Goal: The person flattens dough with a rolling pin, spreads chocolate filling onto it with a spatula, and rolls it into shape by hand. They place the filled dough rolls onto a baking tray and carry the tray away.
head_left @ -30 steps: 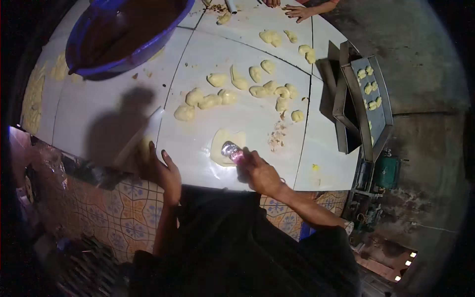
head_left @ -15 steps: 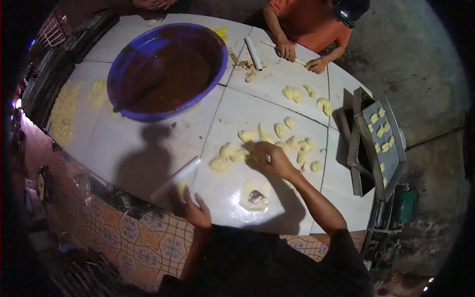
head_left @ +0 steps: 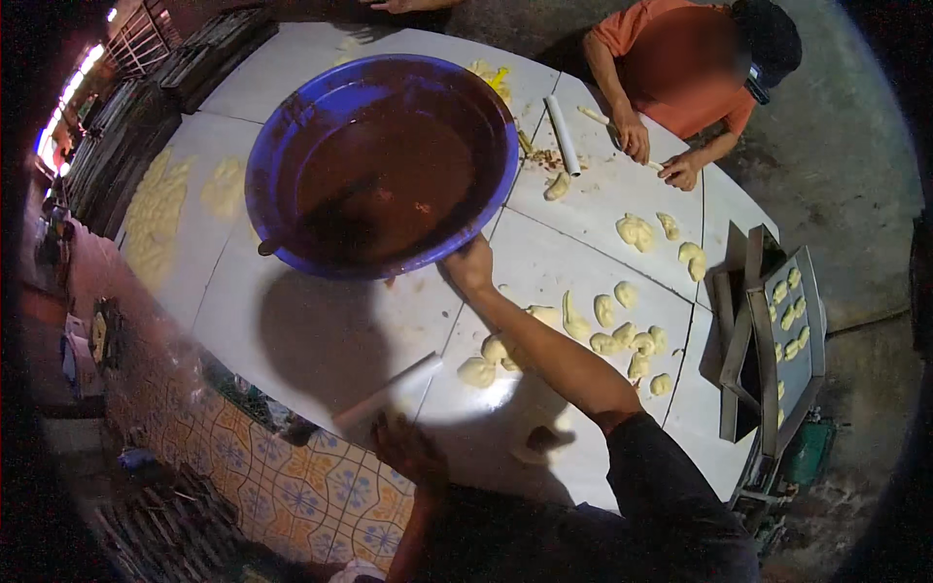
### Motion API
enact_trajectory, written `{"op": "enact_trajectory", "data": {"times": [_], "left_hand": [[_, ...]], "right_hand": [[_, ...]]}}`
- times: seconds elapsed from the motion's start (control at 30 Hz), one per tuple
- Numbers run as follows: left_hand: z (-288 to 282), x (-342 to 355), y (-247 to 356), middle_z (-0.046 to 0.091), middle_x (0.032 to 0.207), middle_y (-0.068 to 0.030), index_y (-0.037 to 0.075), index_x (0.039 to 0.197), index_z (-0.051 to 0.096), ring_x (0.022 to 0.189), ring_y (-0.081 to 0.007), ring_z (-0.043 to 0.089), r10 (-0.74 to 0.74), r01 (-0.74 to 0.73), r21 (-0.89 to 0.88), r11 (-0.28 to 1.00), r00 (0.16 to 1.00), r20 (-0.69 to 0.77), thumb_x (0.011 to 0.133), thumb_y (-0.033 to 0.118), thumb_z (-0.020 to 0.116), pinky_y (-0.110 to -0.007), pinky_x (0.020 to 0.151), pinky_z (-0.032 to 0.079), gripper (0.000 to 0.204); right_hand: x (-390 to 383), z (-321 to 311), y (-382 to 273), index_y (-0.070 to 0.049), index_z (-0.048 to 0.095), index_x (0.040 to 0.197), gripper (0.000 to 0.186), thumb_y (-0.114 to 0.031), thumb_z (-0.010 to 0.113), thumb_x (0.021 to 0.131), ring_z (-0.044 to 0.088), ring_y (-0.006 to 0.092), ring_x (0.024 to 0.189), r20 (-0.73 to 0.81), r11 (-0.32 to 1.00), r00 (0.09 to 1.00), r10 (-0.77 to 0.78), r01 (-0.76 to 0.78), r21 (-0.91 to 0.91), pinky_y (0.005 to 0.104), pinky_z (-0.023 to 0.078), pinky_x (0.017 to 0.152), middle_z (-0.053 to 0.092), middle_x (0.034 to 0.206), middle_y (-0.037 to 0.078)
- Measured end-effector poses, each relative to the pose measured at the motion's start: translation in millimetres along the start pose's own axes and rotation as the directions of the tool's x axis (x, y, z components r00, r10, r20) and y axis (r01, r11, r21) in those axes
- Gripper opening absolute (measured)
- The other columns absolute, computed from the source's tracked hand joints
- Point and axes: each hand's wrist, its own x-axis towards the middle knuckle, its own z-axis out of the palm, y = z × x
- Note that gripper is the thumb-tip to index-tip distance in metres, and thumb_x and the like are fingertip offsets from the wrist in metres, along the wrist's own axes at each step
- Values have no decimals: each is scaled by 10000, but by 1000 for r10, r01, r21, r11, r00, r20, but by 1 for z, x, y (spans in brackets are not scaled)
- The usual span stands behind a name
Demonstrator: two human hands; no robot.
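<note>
At the rim of a big blue tub (head_left: pixel 296 253) of brown filling, my right hand (head_left: pixel 466 267) reaches in at the near right; its fingertips are hidden, so its grip is unclear. My left hand (head_left: pixel 408 452) is open, fingers apart, beside a pale rolling pipe (head_left: pixel 389 394) at the table's front edge. A flattened piece of dough (head_left: pixel 535 452) lies in shadow to its right, with a dark patch I cannot make out on it. Several pale dough lumps (head_left: pixel 476 371) lie on the white tiled table (head_left: pixel 447 223) between the tub and the flattened piece.
A person in orange (head_left: pixel 612 49) handles a thin dough strip with both hands at the far right. Another person's hand (head_left: pixel 394 5) shows at the far edge. A second pipe (head_left: pixel 562 136) lies right of the tub. Tilted metal trays (head_left: pixel 792 360) with shaped dough stand at the right.
My right hand, earlier holding a metal utensil over the flattened dough, has left it and moved forward past the lumps to the tub. The view has shifted, showing more of the far side.
</note>
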Motion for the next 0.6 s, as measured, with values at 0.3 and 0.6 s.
{"op": "enact_trajectory", "data": {"times": [0.3, 0.6], "left_hand": [[-5, -5, 2, 556, 1340, -240, -10, 1212, 587, 1270, -444, 494, -35, 30, -96, 995, 998, -50, 1030, 245, 476, -571, 1074, 350, 332], [2, -17, -12, 508, 1356, -284, -14, 1215, 604, 1268, -452, 467, -148, 166, -254, 953, 985, 89, 906, 103, 612, -558, 1051, 378, 331]], "right_hand": [[-12, -89, -17, -82, 523, 723, 228, -18, 723, 812, 551, 112, 631, 485, 678, 828, 281, -529, 510, 286, 436, 546, 599, 718, 42], [-134, -237, -60, -24, 565, 864, 153, 80, 656, 799, 611, 165, 1026, 494, 940, 832, 251, -332, 82, 301, 504, 881, 629, 1066, 81]]}}
